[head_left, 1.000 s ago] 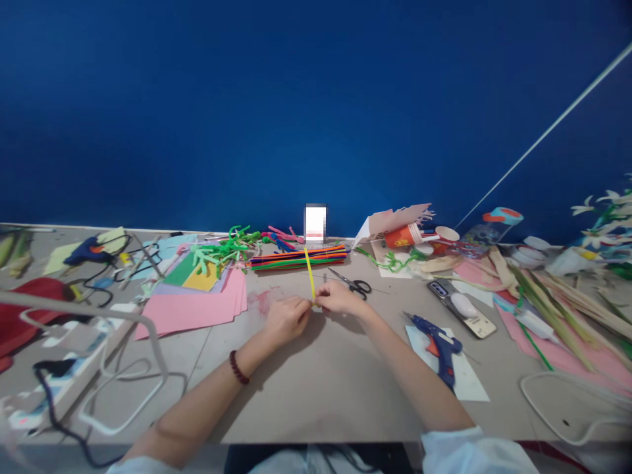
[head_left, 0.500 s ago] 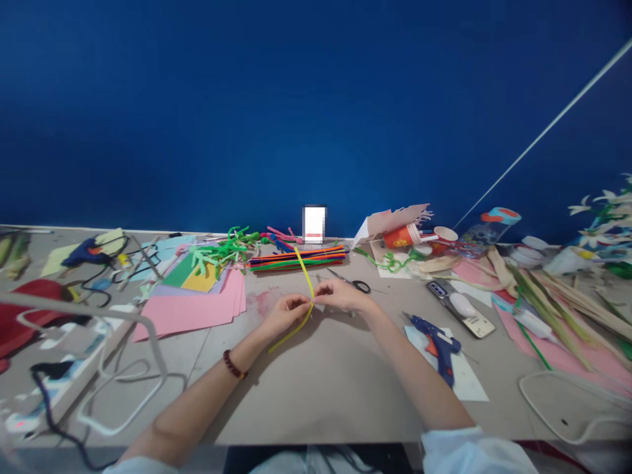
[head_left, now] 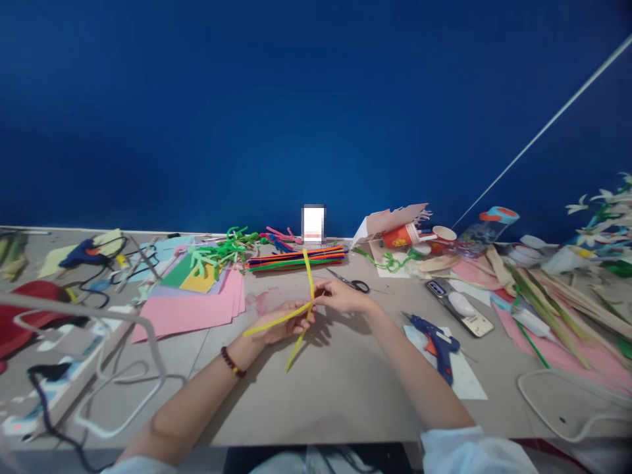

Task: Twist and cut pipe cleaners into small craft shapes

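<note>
Yellow pipe cleaners [head_left: 309, 276] cross each other in front of me, with arms pointing up, lower left and down. At the crossing, my right hand [head_left: 340, 296] pinches them between thumb and fingertips. My left hand [head_left: 281, 326] is turned partly palm up, its curled fingers around the lower arms just left of the crossing. One yellow arm lies over the left palm toward the wrist, while another hangs below the fingers. Whether they are separate pieces or one bent piece, I cannot tell. Behind the hands lies a bundle of coloured pipe cleaners [head_left: 296, 259].
Scissors [head_left: 358, 284] lie just beyond my right hand. To the right are a blue glue gun [head_left: 439, 345] on white paper and a phone [head_left: 461, 309]. Pink paper [head_left: 187, 316], green pipe-cleaner pieces [head_left: 202, 257] and a power strip [head_left: 74, 368] are at left.
My left hand has turned more palm up and loosened its pinch. A yellow arm now runs across that palm, and another hangs lower. My right hand stays at the crossing.
</note>
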A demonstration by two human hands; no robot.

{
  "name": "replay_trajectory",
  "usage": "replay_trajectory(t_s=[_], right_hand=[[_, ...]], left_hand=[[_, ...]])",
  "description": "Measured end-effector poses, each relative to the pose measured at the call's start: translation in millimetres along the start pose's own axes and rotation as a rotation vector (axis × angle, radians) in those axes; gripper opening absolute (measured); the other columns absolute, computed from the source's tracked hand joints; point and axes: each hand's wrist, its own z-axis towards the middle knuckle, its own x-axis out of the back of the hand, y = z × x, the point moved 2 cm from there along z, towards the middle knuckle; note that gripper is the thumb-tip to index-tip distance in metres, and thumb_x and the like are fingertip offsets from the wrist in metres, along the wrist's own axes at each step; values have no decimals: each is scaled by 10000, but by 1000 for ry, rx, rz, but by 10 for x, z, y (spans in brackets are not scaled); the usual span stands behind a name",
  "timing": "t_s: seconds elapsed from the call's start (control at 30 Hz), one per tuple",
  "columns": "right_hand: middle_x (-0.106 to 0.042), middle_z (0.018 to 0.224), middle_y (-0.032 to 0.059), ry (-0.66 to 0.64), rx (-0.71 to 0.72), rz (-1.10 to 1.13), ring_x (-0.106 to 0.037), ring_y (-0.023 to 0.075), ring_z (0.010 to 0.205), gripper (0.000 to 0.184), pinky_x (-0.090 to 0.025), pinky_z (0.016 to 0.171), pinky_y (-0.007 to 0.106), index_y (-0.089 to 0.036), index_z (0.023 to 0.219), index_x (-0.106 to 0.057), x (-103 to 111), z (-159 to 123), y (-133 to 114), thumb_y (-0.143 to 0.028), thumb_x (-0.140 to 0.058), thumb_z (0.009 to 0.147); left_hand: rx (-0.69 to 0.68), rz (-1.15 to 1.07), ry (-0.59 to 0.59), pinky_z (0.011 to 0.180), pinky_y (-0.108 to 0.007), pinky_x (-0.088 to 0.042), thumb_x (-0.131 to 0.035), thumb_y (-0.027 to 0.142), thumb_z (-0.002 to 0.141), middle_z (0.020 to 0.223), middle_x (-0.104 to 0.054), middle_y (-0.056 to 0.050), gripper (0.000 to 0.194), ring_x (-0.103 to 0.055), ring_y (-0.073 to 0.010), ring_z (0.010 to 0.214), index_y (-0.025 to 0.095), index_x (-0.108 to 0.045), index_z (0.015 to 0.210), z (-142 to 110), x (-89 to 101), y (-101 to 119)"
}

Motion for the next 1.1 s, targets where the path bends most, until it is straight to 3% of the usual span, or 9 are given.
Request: replay_trajectory(t_s=[0.13,0.33,0.5,0.63,0.8,0.97,1.1], right_hand=[[-590,777,2,27,30,-2,-549,136,741,54,-436,711,253,-178,794,-622,8,-3,4,-202,-581,768],[-577,799,12,-4,84,25,-535,137,748,75,-426,695,245,-163,764,-641,6,16,28,-236,-627,751],[-587,773,26,-19,121,28,-539,150,755,169,-416,690,251,-154,723,-663,-3,15,3,-319,-652,755],[-601,751,24,-5,68,2,-545,149,726,135,-416,671,255,-156,718,-667,-3,21,24,-290,-655,730],[-616,718,6,83,-39,-35,-550,140,692,62,-411,643,240,-164,692,-667,-4,25,65,-220,-662,668],[-653,686,8,211,-162,-166,-543,132,645,60,-388,609,235,-162,686,-686,-23,16,5,-203,-659,652],[-647,643,2,247,-224,-268,-535,126,616,67,-367,576,228,-156,669,-690,-80,26,-39,-214,-656,665]], left_hand=[[17,-10,-7,455,-136,-417,-705,253,759,729,-615,-55,210,-547,-52,510,87,-666,882,30,42,-38],[55,-12,9,350,-120,-268,-753,211,694,578,-488,30,196,-372,0,376,96,-640,805,57,43,-76],[-10,32,-28,341,-140,-137,-779,293,662,456,-357,81,259,-224,9,339,93,-652,766,38,-35,-71],[-124,156,100,366,-167,-101,-820,370,574,543,-491,26,344,-252,11,371,95,-636,669,34,-65,-36],[-225,482,258,403,-194,-130,-773,420,603,459,-410,60,333,-261,-20,381,123,-623,625,33,-32,30],[-457,922,392,469,-209,-244,-644,412,711,497,-466,33,289,-376,-74,461,137,-624,626,5,-41,121],[-633,1373,516,498,-214,-267,-528,295,809,528,-502,12,256,-436,-96,500,150,-605,612,-62,-151,112]])
